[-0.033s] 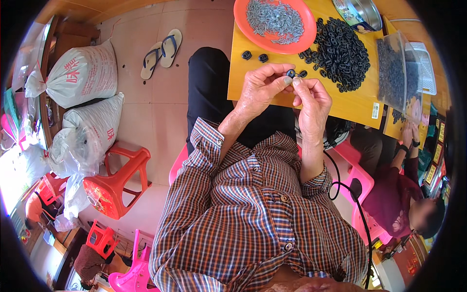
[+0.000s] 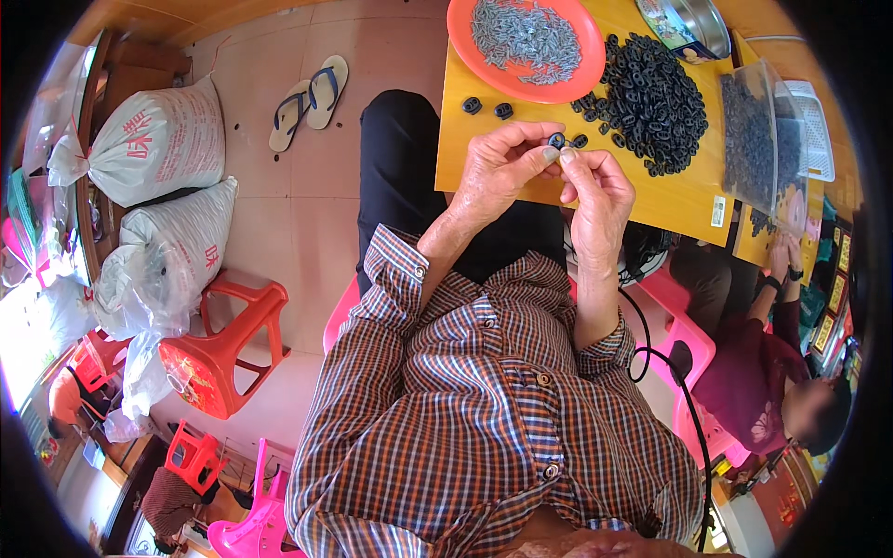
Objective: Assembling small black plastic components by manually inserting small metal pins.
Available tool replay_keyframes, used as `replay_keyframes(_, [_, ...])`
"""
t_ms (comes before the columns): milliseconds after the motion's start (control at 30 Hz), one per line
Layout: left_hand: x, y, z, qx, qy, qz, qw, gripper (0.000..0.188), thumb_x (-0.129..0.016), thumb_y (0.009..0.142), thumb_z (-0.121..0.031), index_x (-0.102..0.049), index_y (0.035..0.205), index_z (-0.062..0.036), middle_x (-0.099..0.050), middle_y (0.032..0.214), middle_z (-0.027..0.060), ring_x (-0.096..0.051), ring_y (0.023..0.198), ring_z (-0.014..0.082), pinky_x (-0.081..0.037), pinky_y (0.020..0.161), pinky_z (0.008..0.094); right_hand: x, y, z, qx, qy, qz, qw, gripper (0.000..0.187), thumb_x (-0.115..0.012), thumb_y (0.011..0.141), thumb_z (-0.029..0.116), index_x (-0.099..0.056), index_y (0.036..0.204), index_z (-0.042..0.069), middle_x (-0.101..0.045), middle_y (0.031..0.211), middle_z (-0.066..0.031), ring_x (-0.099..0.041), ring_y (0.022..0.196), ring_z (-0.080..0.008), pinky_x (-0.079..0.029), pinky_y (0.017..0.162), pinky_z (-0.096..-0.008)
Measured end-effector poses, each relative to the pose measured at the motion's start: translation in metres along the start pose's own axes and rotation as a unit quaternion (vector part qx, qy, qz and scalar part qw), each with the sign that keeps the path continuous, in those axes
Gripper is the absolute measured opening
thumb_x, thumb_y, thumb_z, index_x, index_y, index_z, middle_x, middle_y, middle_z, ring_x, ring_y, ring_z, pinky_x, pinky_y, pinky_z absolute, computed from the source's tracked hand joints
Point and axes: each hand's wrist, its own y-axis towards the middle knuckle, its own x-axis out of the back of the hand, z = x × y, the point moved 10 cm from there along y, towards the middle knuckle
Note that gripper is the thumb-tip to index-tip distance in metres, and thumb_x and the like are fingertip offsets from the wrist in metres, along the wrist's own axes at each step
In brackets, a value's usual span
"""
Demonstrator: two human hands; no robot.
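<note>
Head view: my left hand (image 2: 498, 172) and right hand (image 2: 595, 191) pinch one small black rubber ring (image 2: 556, 141) between fingertips, lifted above the yellow wooden board (image 2: 670, 200) for inspection, beside the black ring pile (image 2: 651, 88).

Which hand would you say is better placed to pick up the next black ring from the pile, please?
Probably the right hand: it is closer to the pile of black rings, which lies on its side of the yellow board. The left hand sits farther away and shares the grip on the small black ring.
</note>
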Motion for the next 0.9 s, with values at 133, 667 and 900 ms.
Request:
replay_keyframes(133, [-0.0011, -0.0001, -0.0016, -0.002, 0.0, 0.01, 1.0, 0.026, -0.06, 0.09, -0.001, -0.062, 0.116, 0.0007, -0.067, 0.092, 0.0054, -0.063, 0.08, 0.01, -0.053, 0.075, 0.024, -0.0005, -0.0003, 0.0013, 0.0, 0.004, 0.004, 1.0, 0.011, -0.065, 0.088, 0.01, -0.062, 0.081, 0.003, -0.055, 0.069, 0.0018, -0.043, 0.056, -0.0034, -0.035, 0.054, -0.017])
replay_keyframes(667, [0.0028, 0.0013, -0.0041, -0.013, 0.035, 0.016, 0.999, 0.026, -0.062, 0.088, 0.0, -0.064, 0.114, 0.0012, -0.061, 0.086, 0.0012, -0.058, 0.077, 0.0086, -0.049, 0.074, 0.0222, -0.0025, 0.0025, -0.0007, -0.021, -0.039, 0.066, 0.997, 0.015, -0.061, 0.092, 0.015, -0.061, 0.091, 0.001, -0.062, 0.079, -0.0026, -0.053, 0.058, -0.0061, -0.041, 0.057, -0.0177])
replay_keyframes(900, [0.0025, 0.0017, -0.0048, -0.01, 0.047, 0.021, 0.999, 0.025, -0.061, 0.089, 0.0, -0.064, 0.114, 0.0019, -0.061, 0.086, 0.0016, -0.058, 0.077, 0.0089, -0.049, 0.074, 0.0221, -0.0023, 0.0031, -0.0043, -0.031, -0.003, 0.063, 0.998, 0.014, -0.063, 0.091, 0.013, -0.061, 0.092, -0.001, -0.063, 0.078, -0.0038, -0.054, 0.057, -0.0067, -0.042, 0.056, -0.0182])
